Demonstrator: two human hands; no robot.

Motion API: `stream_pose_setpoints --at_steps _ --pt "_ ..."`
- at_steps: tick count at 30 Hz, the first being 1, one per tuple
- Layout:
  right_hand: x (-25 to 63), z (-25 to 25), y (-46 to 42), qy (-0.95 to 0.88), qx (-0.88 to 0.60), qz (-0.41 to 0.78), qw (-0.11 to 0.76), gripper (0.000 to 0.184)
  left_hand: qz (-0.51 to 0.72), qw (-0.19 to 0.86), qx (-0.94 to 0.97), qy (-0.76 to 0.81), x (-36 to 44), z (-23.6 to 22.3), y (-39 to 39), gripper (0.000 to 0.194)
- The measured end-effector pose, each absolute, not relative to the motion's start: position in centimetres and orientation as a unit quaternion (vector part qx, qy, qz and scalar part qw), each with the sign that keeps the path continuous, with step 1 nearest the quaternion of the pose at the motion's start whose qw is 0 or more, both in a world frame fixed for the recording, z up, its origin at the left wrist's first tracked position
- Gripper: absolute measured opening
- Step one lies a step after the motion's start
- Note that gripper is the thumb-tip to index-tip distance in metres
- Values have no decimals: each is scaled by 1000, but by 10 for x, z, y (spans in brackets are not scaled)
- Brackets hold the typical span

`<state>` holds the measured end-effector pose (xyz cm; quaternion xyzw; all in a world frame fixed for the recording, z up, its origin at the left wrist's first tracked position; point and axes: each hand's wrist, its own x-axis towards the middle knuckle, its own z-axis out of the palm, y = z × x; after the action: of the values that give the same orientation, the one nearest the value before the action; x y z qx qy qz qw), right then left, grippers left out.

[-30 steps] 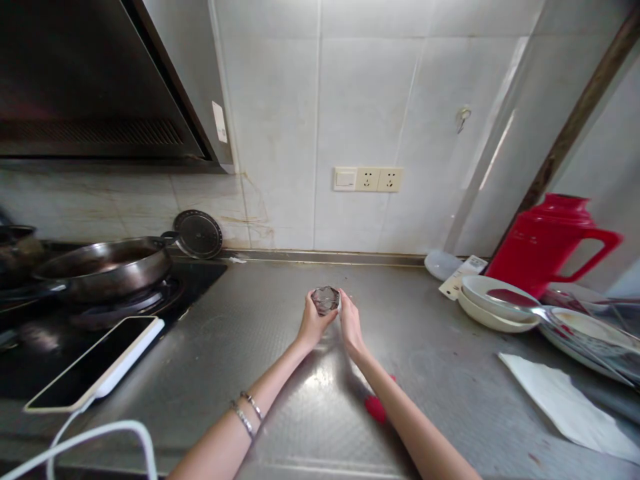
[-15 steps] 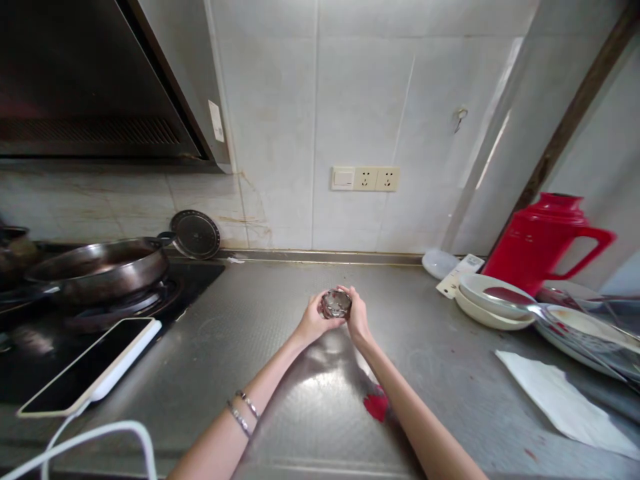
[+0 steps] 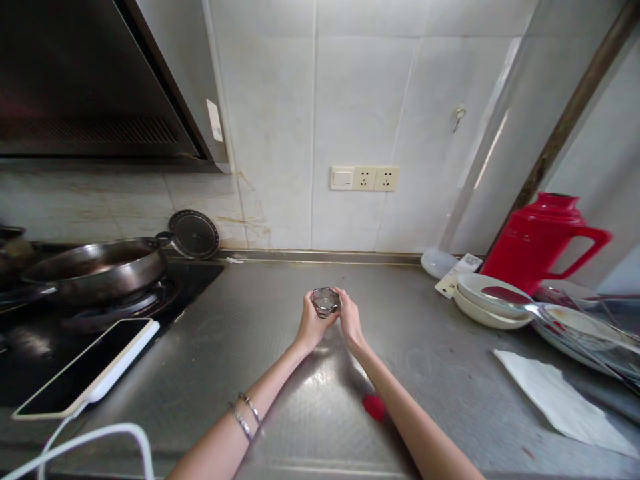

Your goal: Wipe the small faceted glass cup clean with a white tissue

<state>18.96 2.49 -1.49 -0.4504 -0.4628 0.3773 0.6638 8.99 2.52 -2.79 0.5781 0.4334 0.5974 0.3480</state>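
Between both hands is a small round glass cup (image 3: pixel 325 302), shiny and see-through, with a wavy rim facing up toward me. My left hand (image 3: pixel 314 324) curls around its left and near side. My right hand (image 3: pixel 351 319) is closed against its right side, fingers at the rim. The lower part of the cup is hidden by the hands, so I cannot tell whether it touches the steel counter (image 3: pixel 250 320). A small red thing (image 3: pixel 374 407) shows beside my right forearm, partly covered by it.
At left, a metal pan (image 3: pixel 107 270) stands on the black stove, with a phone (image 3: pixel 85 367) on a white cable nearby. At right are a red thermos jug (image 3: pixel 537 243), stacked white bowls (image 3: pixel 493 313), a white dish (image 3: pixel 437 263), and a paper towel (image 3: pixel 560 400).
Both hands have shifted slightly left with the glass cup. Its rim now tilts a little differently, and my right hand lies more along its side.
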Motion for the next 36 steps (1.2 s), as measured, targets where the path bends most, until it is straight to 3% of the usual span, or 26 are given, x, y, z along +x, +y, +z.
stream_pose_setpoints --at_steps 4,8,14,20,27,36 --pt "186 -13 20 -467 -449 361 671 40 600 348 576 433 88 -29 28 82" --pt "196 -14 29 -441 -454 359 686 43 560 422 612 366 90 -30 26 97" --pt "214 -18 46 -399 -450 408 687 54 537 439 642 327 91 -34 25 82" --pt "212 -13 41 -424 -436 436 663 58 546 383 648 367 89 -33 26 89" --pt "206 -16 41 -426 -453 425 657 54 536 378 662 363 90 -21 18 73" --pt "196 -9 31 -420 -455 396 678 46 595 323 617 402 95 -25 17 76"
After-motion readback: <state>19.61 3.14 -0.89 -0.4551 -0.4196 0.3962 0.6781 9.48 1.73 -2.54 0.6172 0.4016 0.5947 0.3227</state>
